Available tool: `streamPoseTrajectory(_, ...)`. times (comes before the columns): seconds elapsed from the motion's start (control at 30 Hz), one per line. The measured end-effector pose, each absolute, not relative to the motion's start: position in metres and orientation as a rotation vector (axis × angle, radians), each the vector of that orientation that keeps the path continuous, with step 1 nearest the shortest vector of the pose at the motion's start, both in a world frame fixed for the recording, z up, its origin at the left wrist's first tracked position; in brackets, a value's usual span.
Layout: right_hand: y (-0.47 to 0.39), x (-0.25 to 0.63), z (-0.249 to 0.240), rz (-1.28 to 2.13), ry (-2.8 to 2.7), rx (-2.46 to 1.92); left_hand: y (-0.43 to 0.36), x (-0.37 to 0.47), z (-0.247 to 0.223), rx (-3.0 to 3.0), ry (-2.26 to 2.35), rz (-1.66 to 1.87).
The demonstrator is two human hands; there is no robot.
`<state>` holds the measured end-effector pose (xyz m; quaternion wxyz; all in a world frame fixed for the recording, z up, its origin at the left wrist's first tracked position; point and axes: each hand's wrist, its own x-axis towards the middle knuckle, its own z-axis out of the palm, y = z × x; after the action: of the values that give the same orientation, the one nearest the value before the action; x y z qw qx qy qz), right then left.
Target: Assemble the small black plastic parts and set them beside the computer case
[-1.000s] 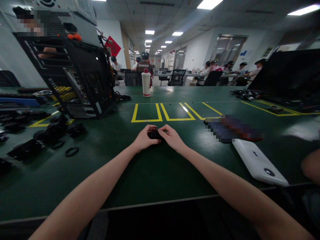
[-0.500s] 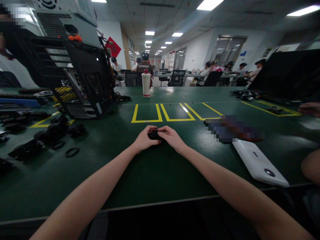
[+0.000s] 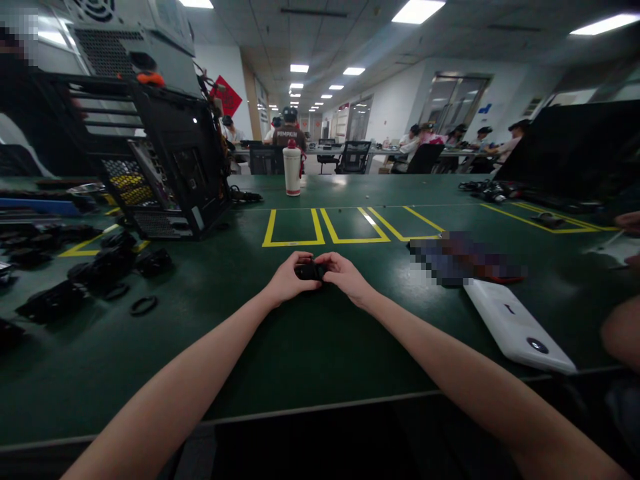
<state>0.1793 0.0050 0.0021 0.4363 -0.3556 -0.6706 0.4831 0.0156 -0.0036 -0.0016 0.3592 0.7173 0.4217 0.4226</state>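
Observation:
A small black part (image 3: 309,271), its exact kind too dark to make out, is held just above or on the green tabletop (image 3: 320,347). My left hand (image 3: 291,278) is closed round its left end, thumb below and fingers above. At its right end, my right hand (image 3: 345,277) grips it between thumb and fingertips. Parts of it are hidden by the fingers. To the left lie a black ring (image 3: 144,305) and several black camera-like parts (image 3: 53,300).
An open black computer case (image 3: 170,167) stands at the back left. Yellow tape outlines (image 3: 295,243) mark the table beyond my hands, with a white bottle (image 3: 292,172) behind. On the right lie a white device (image 3: 517,327) and a blurred-out item (image 3: 465,259). Another person's hand (image 3: 631,223) shows at the right edge.
My right thumb has shifted slightly to the right, uncovering more of the black part. My left hand stays in place. At the right edge, the other person's hand now holds something whitish.

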Motion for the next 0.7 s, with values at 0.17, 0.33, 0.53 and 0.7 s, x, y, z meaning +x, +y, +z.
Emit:
streamPoseTrajectory(0.17, 0.008, 0.182, -0.003, 1.066, -1.752, -0.996, -0.006, 0.016, 0.002, 1.847, 1.104, 1.060)
streamPoseTrajectory(0.33, 0.007, 0.182, -0.004, 1.008, -1.914, -1.063, -0.007, 0.017, 0.001, 1.876, 1.142, 1.033)
streamPoseTrajectory(0.53, 0.001, 0.185, 0.000, 0.921, -2.031, -1.106, -0.009, 0.017, 0.004, 1.919, 1.157, 1.004)
streamPoseTrajectory(0.7, -0.005, 0.199, 0.009, 0.784, -2.242, -1.103, -0.015, 0.018, 0.013, 1.930, 1.187, 0.939)
